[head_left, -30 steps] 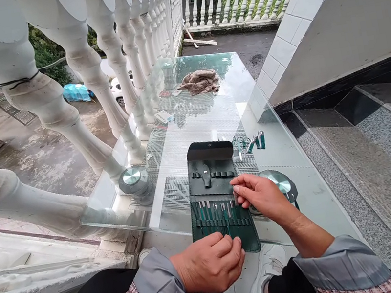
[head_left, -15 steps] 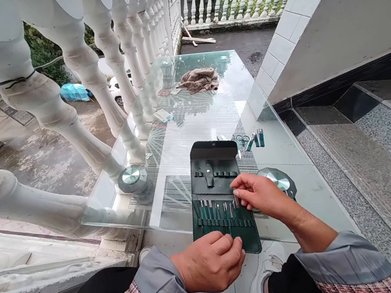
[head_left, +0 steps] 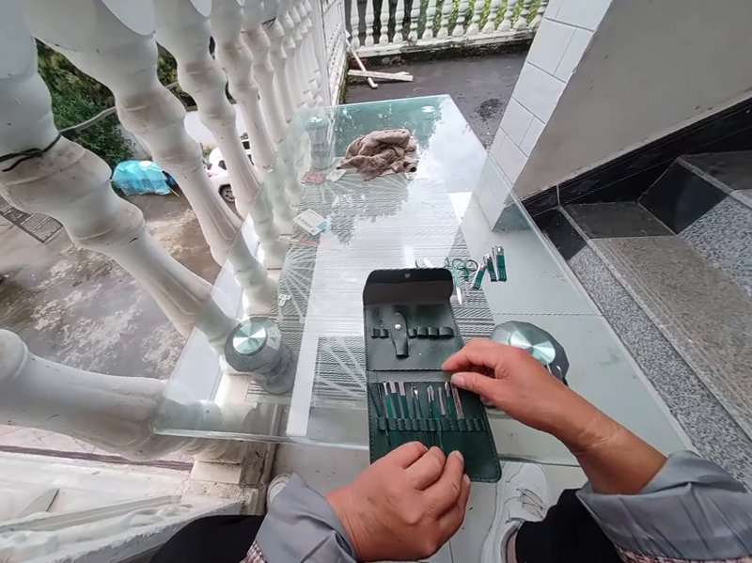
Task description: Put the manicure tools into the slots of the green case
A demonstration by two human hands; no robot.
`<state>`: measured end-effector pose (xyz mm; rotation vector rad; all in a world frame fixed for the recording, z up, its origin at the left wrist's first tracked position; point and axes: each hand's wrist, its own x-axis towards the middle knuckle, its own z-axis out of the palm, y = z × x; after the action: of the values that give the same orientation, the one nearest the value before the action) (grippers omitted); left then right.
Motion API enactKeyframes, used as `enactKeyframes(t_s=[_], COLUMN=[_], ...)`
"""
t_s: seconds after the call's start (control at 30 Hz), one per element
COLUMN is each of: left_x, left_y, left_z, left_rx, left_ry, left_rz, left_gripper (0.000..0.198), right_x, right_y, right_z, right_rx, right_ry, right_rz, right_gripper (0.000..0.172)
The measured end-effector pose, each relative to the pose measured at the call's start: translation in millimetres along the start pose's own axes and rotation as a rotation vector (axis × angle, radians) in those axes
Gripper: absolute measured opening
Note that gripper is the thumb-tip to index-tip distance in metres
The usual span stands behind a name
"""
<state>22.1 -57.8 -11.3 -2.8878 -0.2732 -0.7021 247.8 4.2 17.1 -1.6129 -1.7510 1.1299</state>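
Note:
An unfolded dark green case [head_left: 399, 359] lies at the near edge of the glass table, its lower end over the edge. Several slim metal tools [head_left: 430, 401] stand in its row of loops. My left hand [head_left: 415, 501] is curled at the case's lower edge, thumb and fingers closed on something I cannot make out. Over the right side of the case is my right hand [head_left: 506, 380], thumb and forefinger close to the top of the rightmost tool, their tips slightly apart. Nail clippers [head_left: 500, 264] and scissors [head_left: 461, 270] lie beyond the case on the glass.
The glass table [head_left: 395, 221] bears a crumpled brown cloth [head_left: 381, 154] at its far end and a small card [head_left: 311, 222]. White balusters [head_left: 161, 144] line the left side. Stone steps [head_left: 688, 270] rise on the right.
My right hand has shifted slightly down and right, and more of the rightmost tool shows. My left hand has barely moved.

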Motion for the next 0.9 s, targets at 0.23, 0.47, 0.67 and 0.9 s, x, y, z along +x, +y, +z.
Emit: enactKeyframes(t_s=[0.23,0.47,0.67,0.9], left_x=[0.1,2.8,4.7,4.1], left_y=[-0.9,-1.0,-2.0,-1.6], left_z=[-6.3,-0.4,0.1,0.2], left_rx=[0.054,0.023,0.002,0.003], left_ry=[-0.021,0.025,0.037,0.039], left_rz=[0.034,0.018,0.014,0.032], left_gripper=[0.025,0.026,0.025,0.025], right_x=[-19.6,-41.6,-41.1,-37.1], right_y=[34.2,58.4,47.5,47.4], right_z=[-76.8,-84.7,-75.1,-71.8], right_rx=[-0.003,-0.469,-0.560,-0.556], right_ry=[0.583,0.209,0.109,0.085], right_rz=[0.291,0.341,0.257,0.241], right_gripper=[0.032,0.037,0.015,0.017])
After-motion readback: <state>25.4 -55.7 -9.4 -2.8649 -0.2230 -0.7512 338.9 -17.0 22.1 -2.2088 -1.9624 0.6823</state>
